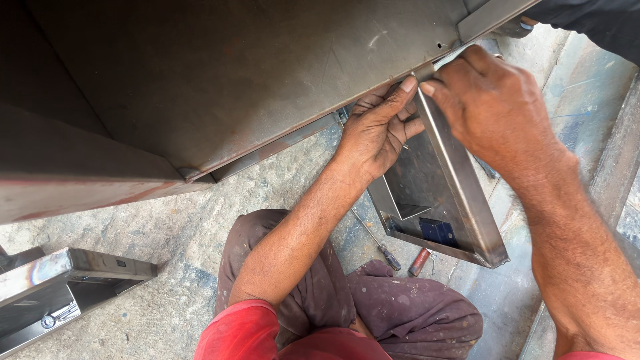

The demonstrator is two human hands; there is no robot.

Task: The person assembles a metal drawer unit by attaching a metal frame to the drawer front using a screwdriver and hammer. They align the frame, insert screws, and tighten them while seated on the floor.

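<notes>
Sheet-metal tray point(445, 200), a shallow folded steel piece with raised edges, lies tilted on the concrete floor point(167, 267) right of centre, its far end pushed up against the lower edge of a large steel cabinet panel point(220, 80). From the head view, the left hand point(377, 130) curls under that far end, thumb pressed along the panel's edge, so the tray's corner stays tight to it. The right hand point(493, 107) presses down on the tray's right rim, fingertips meeting the left thumb at the joint; both grips are closed on the tray, steadying the fit from two sides. Near the knees, a screwdriver point(380, 243) and a small red-handled tool point(419, 261) lie within reach. Another steel frame point(60, 293) sits near left.
</notes>
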